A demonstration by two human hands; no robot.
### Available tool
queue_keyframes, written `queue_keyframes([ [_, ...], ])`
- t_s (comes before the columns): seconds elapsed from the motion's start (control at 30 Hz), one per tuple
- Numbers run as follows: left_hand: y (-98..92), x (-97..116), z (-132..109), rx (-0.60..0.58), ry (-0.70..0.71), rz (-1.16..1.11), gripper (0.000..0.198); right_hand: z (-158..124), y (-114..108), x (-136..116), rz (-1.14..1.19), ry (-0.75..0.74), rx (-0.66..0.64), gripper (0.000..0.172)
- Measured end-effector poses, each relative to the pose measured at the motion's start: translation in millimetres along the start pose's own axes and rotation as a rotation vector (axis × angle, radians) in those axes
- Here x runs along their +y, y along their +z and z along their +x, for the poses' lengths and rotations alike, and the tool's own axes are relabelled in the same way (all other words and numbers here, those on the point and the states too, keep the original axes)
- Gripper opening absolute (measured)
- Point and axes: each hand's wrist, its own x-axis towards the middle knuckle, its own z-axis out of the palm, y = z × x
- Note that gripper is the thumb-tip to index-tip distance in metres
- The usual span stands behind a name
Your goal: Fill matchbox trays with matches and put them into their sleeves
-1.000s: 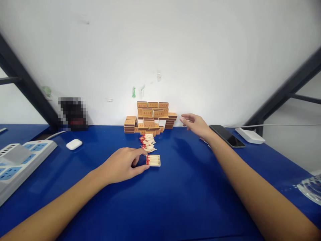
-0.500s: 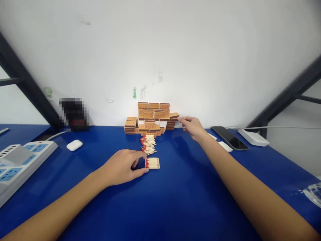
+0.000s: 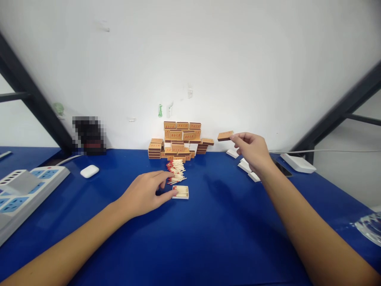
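Note:
My right hand pinches an orange and brown matchbox at its right end. The box is held above the table, and whether it is a bare sleeve or filled cannot be seen. Thumb and forefinger apart, my left hand rests by a white matchbox tray holding red-tipped matches. Its thumb overlaps the tray's left end. The forefinger reaches the lower left of a heap of loose matches. Stacked matchboxes stand behind the heap against the wall.
Several white trays lie under my right hand, partly covering a phone. A white box with a cable sits farther right. On the left are a white earphone case and a power strip. The white wall bounds the back.
My right hand has lifted a matchbox from the right-hand stack and moved it right. My left forefinger and thumb have shifted from the tray's left edge, slightly upward and over its end.

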Motion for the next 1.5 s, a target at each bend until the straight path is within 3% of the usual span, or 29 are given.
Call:
queue_keyframes([
  [0.07,-0.3,1.0,0.5,0.093,0.018,-0.025,0.042,-22.0,10.4,-6.6,0.102,0.037,-0.149,0.035],
  [0.2,-3.3,3.1,2.5,0.22,0.054,-0.104,0.056,-73.5,43.7,-19.0,0.264,0.08,-0.614,0.036],
  [0.3,-6.1,3.3,3.9,0.262,0.078,-0.129,0.041,-99.5,59.7,-24.9,0.279,0.099,-0.763,0.034],
  [0.37,-7.1,3.1,4.6,0.268,0.074,-0.139,0.033,-107.1,63.0,-26.3,0.273,0.098,-0.779,0.033],
  [0.5,-7.2,4.1,6.6,0.217,0.001,-0.229,0.043,-108.8,62.2,-24.4,0.287,0.112,-0.771,0.035],
  [0.7,-9.6,4.0,10.1,0.167,-0.07,-0.385,0.018,-101.6,60.9,-14.9,0.253,0.093,-0.831,0.034],
  [0.93,-7.4,-3.7,9.0,0.11,-0.021,-0.26,0.029,-91.5,58.4,1.0,-0.2,-0.174,-0.718,0.025],
  [1.2,-16.6,-7.9,6.8,0.017,0.053,0.008,0.026,-107.1,53.7,-4.0,-0.489,-0.436,-0.861,0.036],
  [1.37,-16.1,-13.0,5.1,-0.072,0.088,0.069,0.035,-101.4,45.1,-6.5,-0.531,-0.461,-0.958,0.019],
  [1.5,-17.8,-6.3,4.0,-0.102,0.116,0.026,0.017,-86.2,31.1,-9.5,-0.501,-0.438,-1.055,0.041],
])
